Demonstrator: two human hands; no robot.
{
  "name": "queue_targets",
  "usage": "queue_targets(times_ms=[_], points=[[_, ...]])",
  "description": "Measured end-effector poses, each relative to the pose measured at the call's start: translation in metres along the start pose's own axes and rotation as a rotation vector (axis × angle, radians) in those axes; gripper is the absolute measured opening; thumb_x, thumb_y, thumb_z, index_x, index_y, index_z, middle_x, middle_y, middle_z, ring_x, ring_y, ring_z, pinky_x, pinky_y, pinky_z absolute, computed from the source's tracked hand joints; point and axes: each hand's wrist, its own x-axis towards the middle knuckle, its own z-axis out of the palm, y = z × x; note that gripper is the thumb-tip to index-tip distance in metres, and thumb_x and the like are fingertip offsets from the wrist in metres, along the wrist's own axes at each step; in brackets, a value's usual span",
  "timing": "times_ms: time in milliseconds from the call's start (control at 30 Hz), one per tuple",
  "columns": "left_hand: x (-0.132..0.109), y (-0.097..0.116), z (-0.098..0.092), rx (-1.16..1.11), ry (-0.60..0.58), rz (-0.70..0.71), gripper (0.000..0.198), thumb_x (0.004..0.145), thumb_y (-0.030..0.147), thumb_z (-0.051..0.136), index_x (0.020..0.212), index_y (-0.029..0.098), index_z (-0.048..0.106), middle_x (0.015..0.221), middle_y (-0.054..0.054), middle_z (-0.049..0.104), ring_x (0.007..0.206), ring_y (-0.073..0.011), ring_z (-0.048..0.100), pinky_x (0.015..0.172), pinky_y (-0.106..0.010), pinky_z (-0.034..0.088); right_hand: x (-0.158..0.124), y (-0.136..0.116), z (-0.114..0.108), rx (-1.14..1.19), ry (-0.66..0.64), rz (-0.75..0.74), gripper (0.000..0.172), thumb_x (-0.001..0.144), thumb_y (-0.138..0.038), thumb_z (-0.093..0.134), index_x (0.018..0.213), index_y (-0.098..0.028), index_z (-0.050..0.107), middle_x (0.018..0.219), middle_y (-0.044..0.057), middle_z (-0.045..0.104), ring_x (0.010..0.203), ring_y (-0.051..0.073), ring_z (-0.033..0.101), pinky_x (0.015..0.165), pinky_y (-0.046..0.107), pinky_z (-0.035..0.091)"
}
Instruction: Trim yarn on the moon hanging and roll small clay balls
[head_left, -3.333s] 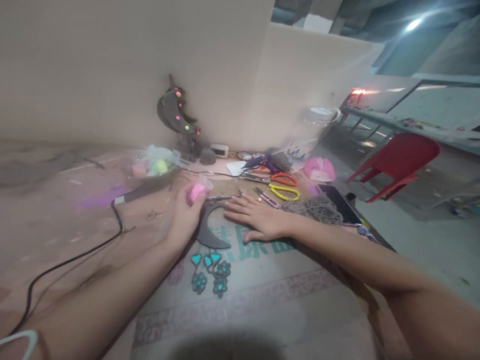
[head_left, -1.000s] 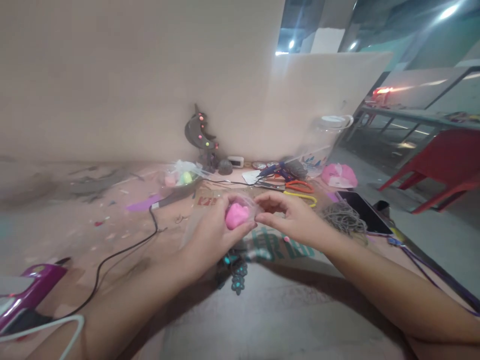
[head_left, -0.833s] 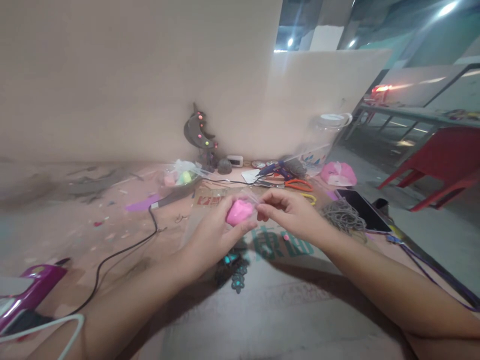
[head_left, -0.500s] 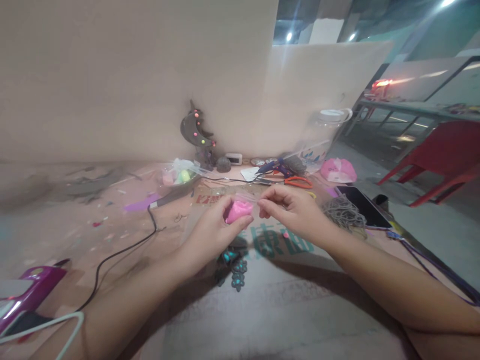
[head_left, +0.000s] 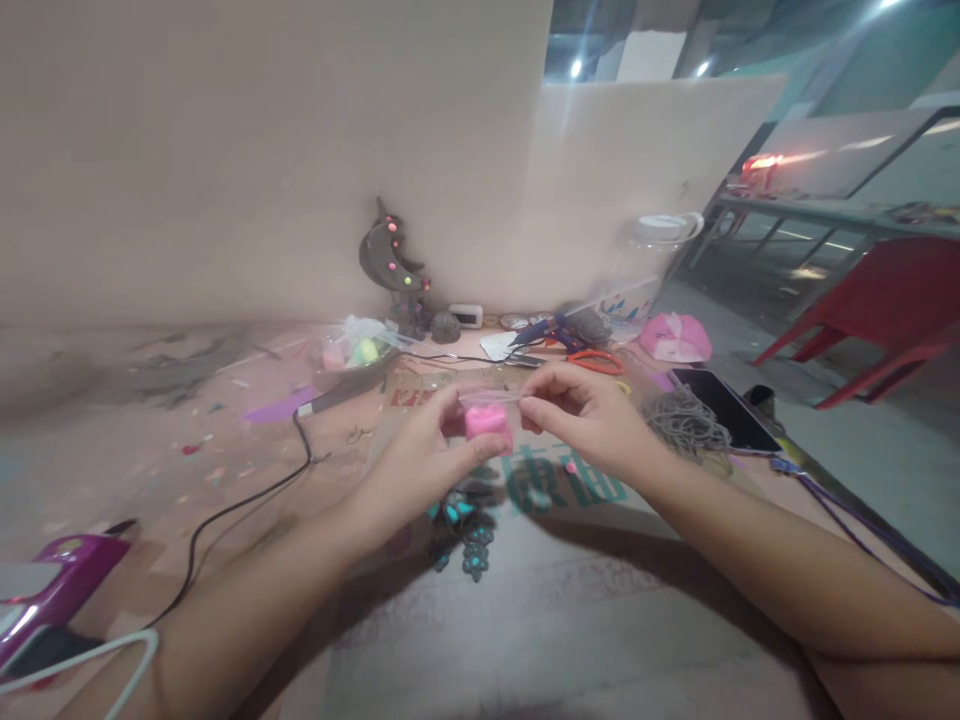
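Note:
A bright pink lump (head_left: 487, 426) in clear plastic is held between the thumb and fingers of my left hand (head_left: 431, 450). My right hand (head_left: 577, 405) is closed in a pinch at the right end of the clear plastic (head_left: 487, 396), just right of the pink lump. Below my left hand, dark flower-shaped pieces with turquoise centres (head_left: 476, 548) lie on the board with green printed characters (head_left: 532, 485). One small pink bead (head_left: 571, 467) rests on that board, under my right hand.
Behind the hands are a bag of coloured clay (head_left: 360, 350), orange-handled scissors (head_left: 596, 361), a glue gun (head_left: 544, 330) and a clear jug (head_left: 649, 265). Grey cord (head_left: 686, 425) and a phone (head_left: 724, 410) lie right. A purple device (head_left: 64, 580) and black cable (head_left: 225, 511) are left.
The pink lump has turned and shifted slightly right in my left hand. The clear plastic now stretches above it toward my right hand, which has barely moved.

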Motion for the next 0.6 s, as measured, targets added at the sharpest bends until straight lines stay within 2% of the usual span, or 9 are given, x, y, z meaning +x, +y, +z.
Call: queue_targets(times_ms=[67,133,233,433,600], points=[[0.000,0.003,-0.004,0.126,0.044,0.045,0.040,0.085,0.040,0.069,0.122,0.027,0.062,0.120,-0.006,0.069,0.107,-0.0255,0.066,0.090,-0.039,0.053,-0.001,0.001,-0.001,-0.140,-0.001,-0.064,0.008,0.084,-0.022,0.060,0.077,-0.019,0.062,0.068,-0.001,0.063,0.064,0.012,0.058,0.061,0.025,0.046],[0.000,0.007,-0.008,0.295,0.073,0.145,0.026,0.088,0.038,0.066,0.111,0.026,0.068,0.113,-0.005,0.071,0.105,-0.0241,0.066,0.092,-0.038,0.051,-0.003,0.002,-0.001,-0.255,-0.034,-0.105,0.009,0.085,-0.021,0.059,0.076,-0.019,0.063,0.071,0.000,0.065,0.067,0.013,0.059,0.063,0.025,0.046],[0.000,0.011,-0.011,0.440,0.046,0.294,0.010,0.091,0.031,0.063,0.091,0.024,0.070,0.096,-0.002,0.072,0.095,-0.0203,0.066,0.086,-0.034,0.050,-0.005,0.004,0.003,-0.329,-0.085,-0.136,0.010,0.086,-0.023,0.059,0.079,-0.019,0.065,0.072,0.000,0.066,0.068,0.014,0.059,0.064,0.025,0.046],[0.000,0.009,-0.009,0.551,0.028,0.404,0.006,0.089,0.020,0.062,0.086,0.021,0.068,0.087,-0.002,0.069,0.086,-0.0179,0.064,0.078,-0.030,0.048,-0.006,0.007,0.014,-0.311,-0.066,-0.179,0.010,0.087,-0.023,0.058,0.083,-0.018,0.065,0.071,-0.001,0.066,0.064,0.012,0.059,0.061,0.022,0.046],[-0.002,0.008,-0.005,0.538,0.034,0.444,0.008,0.088,0.013,0.061,0.087,0.019,0.066,0.090,-0.002,0.069,0.090,-0.0169,0.064,0.083,-0.030,0.049,-0.006,0.009,0.015,-0.320,-0.041,-0.201,0.007,0.084,-0.017,0.058,0.081,-0.018,0.065,0.066,-0.002,0.063,0.058,0.010,0.055,0.056,0.020,0.043]])
